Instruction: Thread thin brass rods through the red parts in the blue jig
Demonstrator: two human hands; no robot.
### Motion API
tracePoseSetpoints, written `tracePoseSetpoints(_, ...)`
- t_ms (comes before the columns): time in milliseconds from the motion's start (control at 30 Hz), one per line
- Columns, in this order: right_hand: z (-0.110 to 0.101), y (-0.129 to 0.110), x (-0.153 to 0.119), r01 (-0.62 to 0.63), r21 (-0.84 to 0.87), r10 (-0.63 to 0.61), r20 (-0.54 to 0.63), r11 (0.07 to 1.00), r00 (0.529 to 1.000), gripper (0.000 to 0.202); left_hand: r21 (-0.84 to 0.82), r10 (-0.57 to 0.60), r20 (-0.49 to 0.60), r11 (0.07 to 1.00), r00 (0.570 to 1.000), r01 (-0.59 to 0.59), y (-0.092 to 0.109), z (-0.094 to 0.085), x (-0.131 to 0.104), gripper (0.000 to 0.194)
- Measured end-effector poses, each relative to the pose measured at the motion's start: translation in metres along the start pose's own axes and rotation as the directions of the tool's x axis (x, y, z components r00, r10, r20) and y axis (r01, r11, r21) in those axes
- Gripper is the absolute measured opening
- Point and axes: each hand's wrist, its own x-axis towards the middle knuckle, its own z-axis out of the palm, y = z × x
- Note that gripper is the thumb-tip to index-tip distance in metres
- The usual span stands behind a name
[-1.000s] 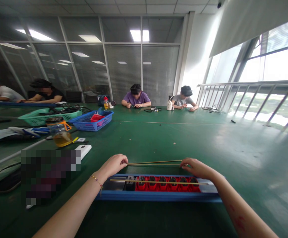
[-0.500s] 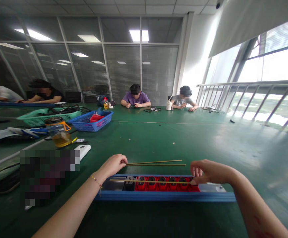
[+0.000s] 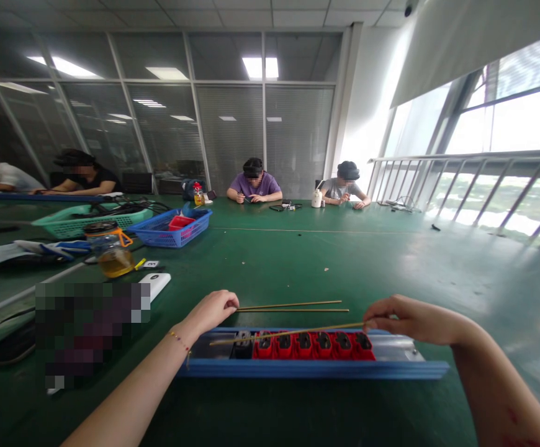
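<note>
A blue channel lies across the table in front of me, with a row of several red pieces and one black piece inside it. My right hand, fingers pinched, holds the right end of a thin brass rod, which slants over the row, its left end lower. Two more rods lie on the table behind the channel. At their left ends, my left hand has its fingers closed together, touching or gripping those ends.
On the green table, a blue basket, a green basket, a jar and a white device stand at the left. Several people sit along the far side.
My right hand has moved right and slightly up, lifting the right end of its rod off the red pieces, so the rod now slants. My left hand has stayed in place.
</note>
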Motion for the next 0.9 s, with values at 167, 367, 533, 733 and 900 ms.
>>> tracePoseSetpoints(167, -0.013, 0.013, -0.021, -0.068, 0.040, 0.074, -0.208, 0.997, 0.975, 0.042, 0.002, 0.002, -0.002, 1.000, 1.000, -0.002, 0.000, 0.000, 0.000, 0.015)
tracePoseSetpoints(367, -0.017, 0.042, -0.029, -0.127, 0.027, 0.130, -0.231, 0.992, 0.964, 0.040, 0.028, 0.015, -0.021, 1.000, 1.000, -0.015, -0.001, 0.002, 0.000, 0.014)
tracePoseSetpoints(533, -0.002, 0.060, 0.000, -0.151, 0.004, 0.149, -0.181, 0.989, 0.972, 0.040, 0.020, 0.001, -0.006, 1.000, 1.000, -0.001, 0.002, 0.001, 0.000, 0.018)
tracePoseSetpoints(733, 0.023, 0.076, 0.047, -0.194, -0.165, 0.148, -0.254, 0.967, 0.956, 0.024, 0.022, -0.019, 0.026, 1.000, 0.999, 0.018, 0.004, 0.001, 0.001, 0.027)
tracePoseSetpoints(900, 0.046, 0.071, 0.081, -0.248, -0.358, 0.113, -0.357, 0.900, 0.927, 0.016, 0.089, 0.010, -0.012, 0.996, 1.000, -0.009, 0.003, 0.002, 0.001, 0.019)
